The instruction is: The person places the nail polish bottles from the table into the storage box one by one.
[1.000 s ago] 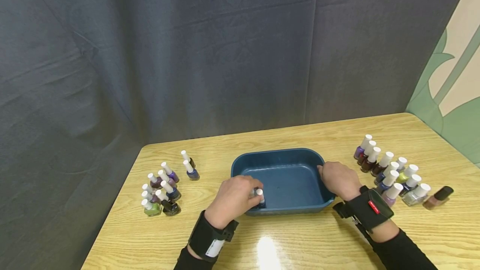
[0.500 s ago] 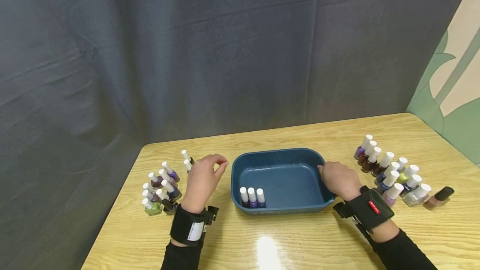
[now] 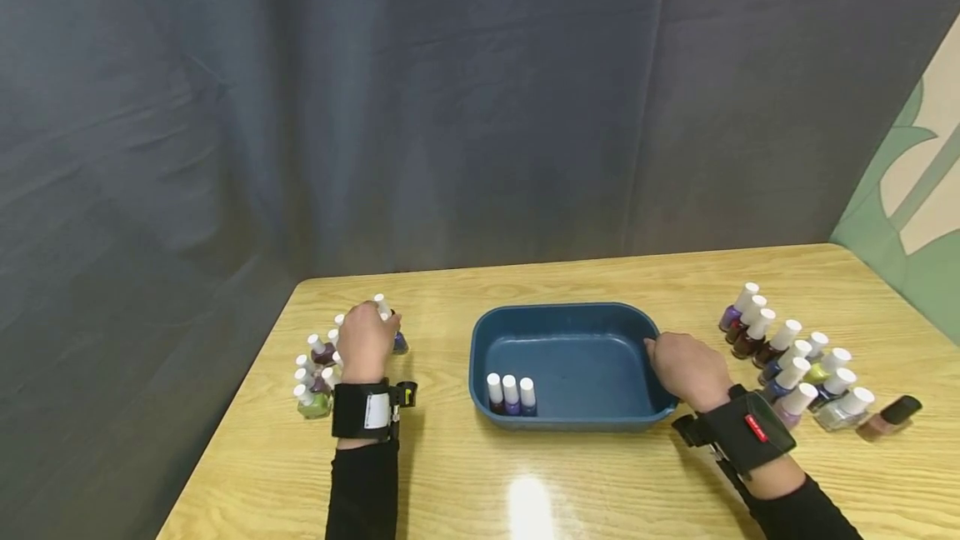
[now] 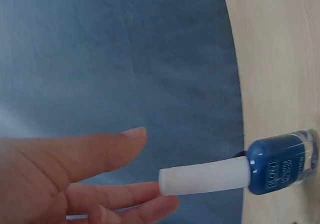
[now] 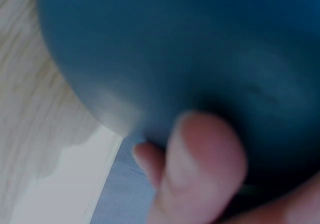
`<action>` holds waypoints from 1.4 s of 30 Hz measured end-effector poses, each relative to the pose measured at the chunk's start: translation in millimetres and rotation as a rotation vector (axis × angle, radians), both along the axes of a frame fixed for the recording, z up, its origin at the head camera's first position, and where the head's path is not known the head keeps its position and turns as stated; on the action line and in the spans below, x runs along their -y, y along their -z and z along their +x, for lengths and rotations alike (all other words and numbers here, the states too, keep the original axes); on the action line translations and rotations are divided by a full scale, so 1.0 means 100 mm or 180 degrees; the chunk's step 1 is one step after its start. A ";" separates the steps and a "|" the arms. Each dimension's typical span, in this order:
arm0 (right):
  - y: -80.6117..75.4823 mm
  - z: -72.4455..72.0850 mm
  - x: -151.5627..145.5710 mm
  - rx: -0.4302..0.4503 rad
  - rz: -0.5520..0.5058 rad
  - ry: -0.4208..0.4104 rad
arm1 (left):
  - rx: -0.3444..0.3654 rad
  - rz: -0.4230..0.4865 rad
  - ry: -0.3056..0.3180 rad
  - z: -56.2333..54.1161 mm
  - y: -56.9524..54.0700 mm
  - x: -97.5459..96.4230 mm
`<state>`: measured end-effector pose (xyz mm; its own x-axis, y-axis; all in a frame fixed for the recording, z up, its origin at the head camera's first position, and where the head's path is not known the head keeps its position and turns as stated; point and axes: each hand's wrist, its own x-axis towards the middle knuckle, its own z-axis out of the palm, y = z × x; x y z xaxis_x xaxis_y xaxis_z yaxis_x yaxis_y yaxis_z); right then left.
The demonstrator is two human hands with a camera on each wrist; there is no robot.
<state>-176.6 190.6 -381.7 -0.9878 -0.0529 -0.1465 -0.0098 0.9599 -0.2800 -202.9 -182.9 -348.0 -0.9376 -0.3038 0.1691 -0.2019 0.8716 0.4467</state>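
Observation:
My left hand (image 3: 366, 342) reaches to the bottles on the left of the table. In the left wrist view a blue nail polish bottle (image 4: 278, 164) with a white cap stands just ahead of that hand; the fingertips meet the cap's end, while the thumb is held apart from it. My right hand (image 3: 686, 369) grips the right rim of a dark blue plastic tub (image 3: 570, 423), its thumb over the edge in the right wrist view. Inside the tub, at its front left corner, white-capped nail polish bottles (image 3: 511, 397) stand in a row.
Several nail polish bottles (image 3: 313, 403) stand at the left, partly hidden by my left hand. More bottles (image 3: 795, 369) form a group at the right, beside a black-capped one (image 3: 888, 419). A grey curtain (image 3: 480, 107) hangs behind the wooden table (image 3: 450, 490).
My left hand let go of a bottle in the tub's front left corner, then moved left to the blue bottle. The right hand stays on the tub rim. The head view has shifted slightly.

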 end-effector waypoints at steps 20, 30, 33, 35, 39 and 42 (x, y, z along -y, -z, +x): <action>0.03 0.01 0.08 0.0086 -0.0026 0.0084 | -0.0003 0.0039 0.0099 -0.09 0.24 0.14; 0.02 0.02 0.06 0.0092 -0.0018 0.0097 | -0.0433 -0.0056 0.0307 -0.04 0.12 0.05; 0.01 0.02 0.04 0.0080 -0.0019 0.0112 | -0.0564 0.0022 0.0417 0.00 0.02 -0.03; 0.00 0.01 0.04 0.0074 -0.0014 0.0119 | -0.0619 0.0050 0.0467 0.03 -0.03 -0.09; 0.00 0.01 0.03 0.0078 0.0007 0.0131 | -0.0718 0.0001 0.0613 0.08 -0.09 -0.21; -0.01 0.00 0.02 0.0069 0.0028 0.0130 | -0.0812 -0.0123 0.0669 0.12 -0.14 -0.30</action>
<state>-176.2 188.7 -381.0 -0.9857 -0.0112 -0.1681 0.0354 0.9618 -0.2713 -190.7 -153.2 -334.5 -0.9050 -0.0971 0.4141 0.0981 0.8996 0.4255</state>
